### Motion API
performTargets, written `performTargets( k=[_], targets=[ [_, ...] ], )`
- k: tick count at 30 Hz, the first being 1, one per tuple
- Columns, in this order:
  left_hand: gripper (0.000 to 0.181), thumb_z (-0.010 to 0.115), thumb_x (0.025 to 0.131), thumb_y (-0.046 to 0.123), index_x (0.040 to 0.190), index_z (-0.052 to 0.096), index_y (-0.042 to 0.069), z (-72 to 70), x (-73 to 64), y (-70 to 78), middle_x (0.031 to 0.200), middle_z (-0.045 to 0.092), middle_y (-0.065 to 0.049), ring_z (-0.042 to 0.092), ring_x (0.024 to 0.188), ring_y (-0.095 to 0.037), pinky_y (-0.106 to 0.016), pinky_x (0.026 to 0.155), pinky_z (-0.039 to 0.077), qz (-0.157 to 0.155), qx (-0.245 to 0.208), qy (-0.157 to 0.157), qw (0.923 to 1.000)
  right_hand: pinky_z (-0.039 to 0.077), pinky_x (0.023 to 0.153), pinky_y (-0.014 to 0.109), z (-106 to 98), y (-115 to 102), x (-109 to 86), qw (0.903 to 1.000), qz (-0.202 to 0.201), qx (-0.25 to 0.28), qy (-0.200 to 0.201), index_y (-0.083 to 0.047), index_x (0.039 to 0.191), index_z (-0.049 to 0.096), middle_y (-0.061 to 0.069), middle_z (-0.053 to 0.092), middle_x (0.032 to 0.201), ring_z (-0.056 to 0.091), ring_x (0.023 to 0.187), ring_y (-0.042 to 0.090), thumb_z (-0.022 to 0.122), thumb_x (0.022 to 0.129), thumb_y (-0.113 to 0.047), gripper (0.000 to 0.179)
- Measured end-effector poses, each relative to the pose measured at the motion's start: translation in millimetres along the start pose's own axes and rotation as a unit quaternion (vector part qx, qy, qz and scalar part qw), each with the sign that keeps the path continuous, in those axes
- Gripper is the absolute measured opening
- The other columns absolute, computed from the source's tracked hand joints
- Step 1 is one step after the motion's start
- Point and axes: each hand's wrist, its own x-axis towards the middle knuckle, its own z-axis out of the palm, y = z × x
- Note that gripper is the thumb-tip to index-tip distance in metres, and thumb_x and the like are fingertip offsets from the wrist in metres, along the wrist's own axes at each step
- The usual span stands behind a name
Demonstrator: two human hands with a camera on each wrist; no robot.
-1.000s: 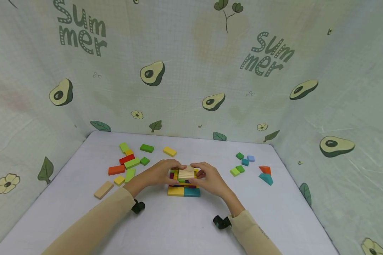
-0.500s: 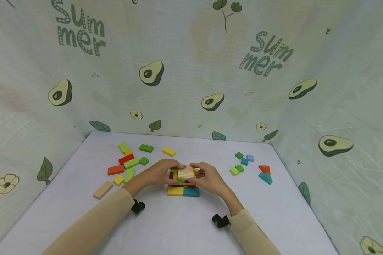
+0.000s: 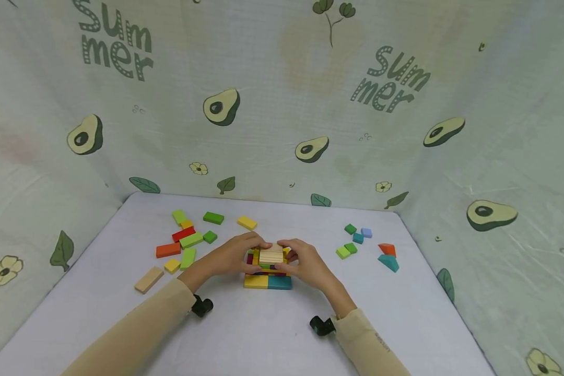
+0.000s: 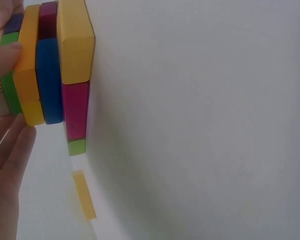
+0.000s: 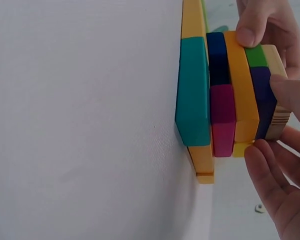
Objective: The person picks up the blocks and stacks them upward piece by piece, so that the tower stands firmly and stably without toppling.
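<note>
Left hand [image 3: 235,256] and right hand [image 3: 308,264] seemingly pinch the block tower [image 3: 270,258]. Only the head view shows a wooden plank [image 3: 149,280] toward the table's [image 3: 258,334] left edge.

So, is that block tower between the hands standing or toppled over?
Standing: the block tower rises from the table in coloured layers with plain wood on top, the left hand and right hand at its upper layers.

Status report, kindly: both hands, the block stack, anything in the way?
Left hand and right hand grip the block stack near its top. Pale wooden pieces topmost. Loose blocks lie apart, none seemingly blocking.
</note>
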Motion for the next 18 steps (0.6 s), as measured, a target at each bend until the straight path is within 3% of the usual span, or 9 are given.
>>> performTargets(
  k=[8,18],
  targets=[
    [0.058,0.088,0.091,0.028,0.143,0.064,0.020,0.3,-1.0,-2.6,0.139,0.062,0.006,0.058,0.128,-0.014,-0.042,0.113,0.050,0.000,-0.003,0.001,1.0000,0.062,0.093,0.040,1.0,3.0,-0.1,0.9997,-0.023,0.003,0.001,-0.011,0.146,0.061,0.007,0.067,0.134,0.067,0.100,0.017,0.082,0.096,-0.030,0.057],
    [0.061,0.088,0.091,0.028,0.146,0.062,0.022,1.3,-1.5,-1.3,0.143,0.061,0.006,0.056,0.132,-0.015,-0.042,0.115,0.049,-0.003,-0.006,-0.001,1.0000,0.062,0.093,0.039,0.3,0.9,-0.2,0.9999,-0.014,-0.008,-0.003,-0.012,0.147,0.060,0.005,0.067,0.129,0.066,0.100,0.016,0.085,0.094,-0.027,0.061]
  ],
)
